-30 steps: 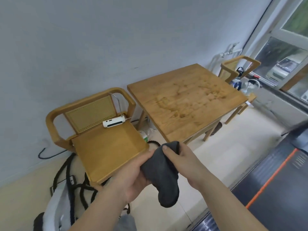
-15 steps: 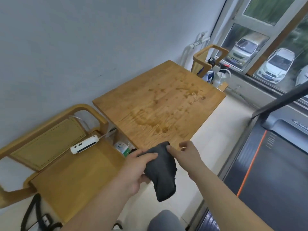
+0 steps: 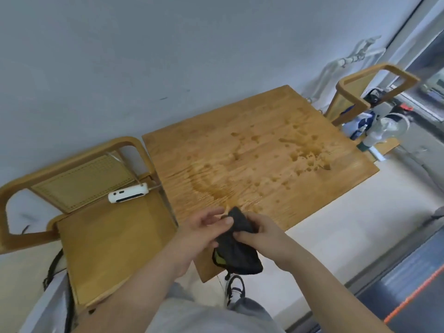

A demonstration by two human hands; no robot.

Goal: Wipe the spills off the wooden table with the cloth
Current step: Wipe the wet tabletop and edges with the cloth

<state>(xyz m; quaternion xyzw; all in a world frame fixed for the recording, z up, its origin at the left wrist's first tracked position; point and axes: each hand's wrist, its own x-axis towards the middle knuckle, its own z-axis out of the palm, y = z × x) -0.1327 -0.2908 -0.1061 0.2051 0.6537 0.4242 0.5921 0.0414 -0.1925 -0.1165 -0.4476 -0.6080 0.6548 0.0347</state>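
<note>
head | left hand [image 3: 204,233], right hand [image 3: 262,236]: fingers grasp cloth [image 3: 237,253] | moved over table [image 3: 240,145]

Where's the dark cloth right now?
In the head view, the cloth is low and central. The left hand and right hand both grip it over the near edge of the table, just short of the spills.

The square honey-coloured wooden table [image 3: 252,145] shows plain grain, glossy where wet spill patches [image 3: 307,158] sit. The dark grey cloth [image 3: 236,248] looks soft and matt. The wooden chair [image 3: 108,236] has a woven cane back; a smooth white plastic device [image 3: 127,193] lies on it.
</note>
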